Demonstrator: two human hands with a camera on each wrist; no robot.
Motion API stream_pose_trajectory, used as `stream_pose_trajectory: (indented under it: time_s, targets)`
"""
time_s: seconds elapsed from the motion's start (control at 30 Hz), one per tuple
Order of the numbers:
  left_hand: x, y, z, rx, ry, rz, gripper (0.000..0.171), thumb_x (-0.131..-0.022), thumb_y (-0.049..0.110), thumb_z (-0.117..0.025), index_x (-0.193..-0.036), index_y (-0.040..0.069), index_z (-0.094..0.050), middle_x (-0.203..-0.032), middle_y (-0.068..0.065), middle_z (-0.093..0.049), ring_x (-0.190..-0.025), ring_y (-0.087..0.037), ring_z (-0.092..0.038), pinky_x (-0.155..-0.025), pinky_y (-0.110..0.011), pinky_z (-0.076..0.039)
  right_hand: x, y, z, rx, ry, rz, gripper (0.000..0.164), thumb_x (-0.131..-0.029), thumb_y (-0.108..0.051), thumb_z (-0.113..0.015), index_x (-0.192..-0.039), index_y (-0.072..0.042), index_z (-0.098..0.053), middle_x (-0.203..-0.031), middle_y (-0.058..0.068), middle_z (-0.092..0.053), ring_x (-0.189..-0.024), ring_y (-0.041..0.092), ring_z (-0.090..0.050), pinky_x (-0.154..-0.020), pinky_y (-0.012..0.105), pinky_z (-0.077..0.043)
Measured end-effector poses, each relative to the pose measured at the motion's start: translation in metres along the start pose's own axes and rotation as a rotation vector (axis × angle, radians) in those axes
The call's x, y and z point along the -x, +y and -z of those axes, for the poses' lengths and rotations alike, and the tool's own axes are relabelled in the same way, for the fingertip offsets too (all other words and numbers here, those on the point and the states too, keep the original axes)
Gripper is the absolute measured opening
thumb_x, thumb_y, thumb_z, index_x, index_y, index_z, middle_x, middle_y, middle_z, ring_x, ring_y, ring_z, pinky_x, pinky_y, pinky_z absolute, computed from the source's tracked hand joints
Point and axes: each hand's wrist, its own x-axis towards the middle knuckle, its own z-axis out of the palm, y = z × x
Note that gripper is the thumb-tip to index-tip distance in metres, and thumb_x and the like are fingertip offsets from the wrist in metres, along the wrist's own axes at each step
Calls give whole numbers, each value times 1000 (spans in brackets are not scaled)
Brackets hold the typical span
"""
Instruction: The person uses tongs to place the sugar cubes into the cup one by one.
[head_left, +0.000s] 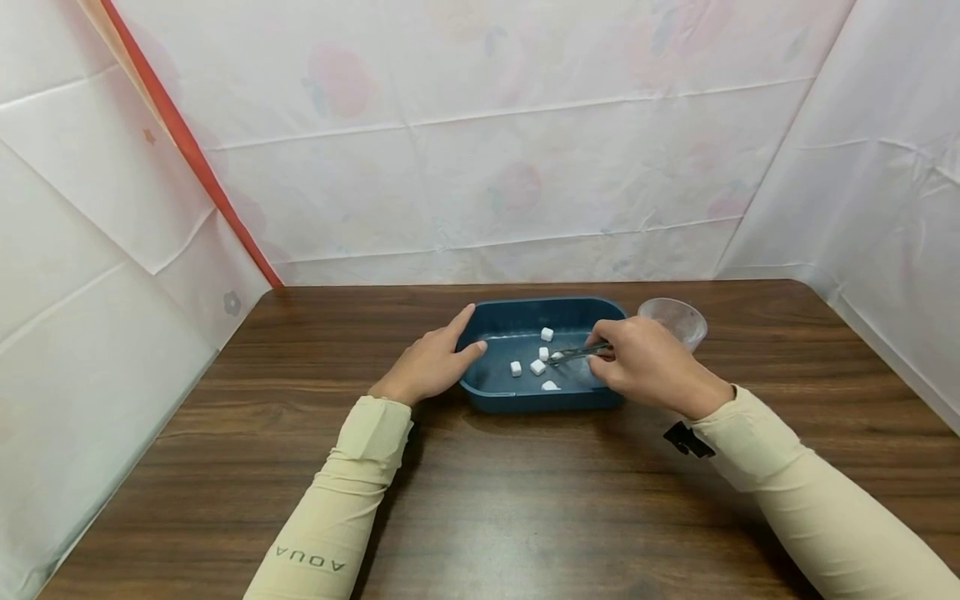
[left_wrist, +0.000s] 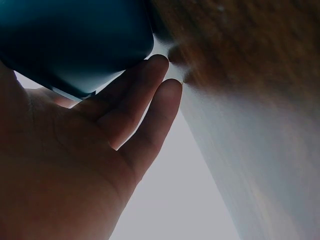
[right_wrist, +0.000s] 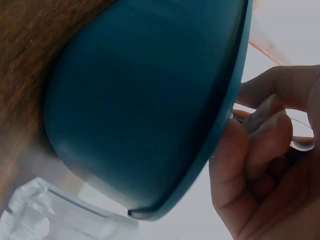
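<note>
A dark blue rectangular tray (head_left: 545, 402) with rounded corners holds several small white cubes (head_left: 516, 368). My left hand (head_left: 427, 360) rests at its left end, the thumb over the rim and the other fingers along the outside. From the left wrist, the fingers (left_wrist: 165, 95) look nearly straight against the outer wall. Over the tray's right end, my right hand (head_left: 651, 365) pinches metal tweezers (head_left: 581, 352) between thumb and fingers. The tips of the tweezers point left, right at a white cube (head_left: 557, 356) near the middle. In the right wrist view the tray wall hides the tips.
A clear plastic cup (head_left: 678, 317) stands just right of the tray, partly behind my right hand. The dark wooden table (head_left: 480, 517) runs back to a pale patterned curtain (head_left: 480, 183). A black clip (head_left: 687, 440) hangs at my right cuff.
</note>
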Motion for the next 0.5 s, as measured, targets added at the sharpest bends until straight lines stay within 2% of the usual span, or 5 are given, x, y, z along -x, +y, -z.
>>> stream_pose_trajectory:
  time_s: [0.23,0.5]
  targets:
    - [0,0,0,-3,-4,-1,73,-103,52,-45,-163,29,-11,-161,-4,-31,-143,-33,-37,-111,-57,-33,-1,0,-1,-73,33,-61,14,-92,-7,-62,-101,-3,-71,-53,-5,-46,-45,8,-32,-48,26,-30]
    - [-1,-1,-1,-7,1,-3,73,-103,53,-45,-163,27,-12,-161,-4,-31,-143,-33,-37,-111,-56,-34,-1,-1,-1,-118,28,-100,12,-92,-8,-63,-103,-4,-66,-59,-4,-52,-47,11,-40,-50,29,-36]
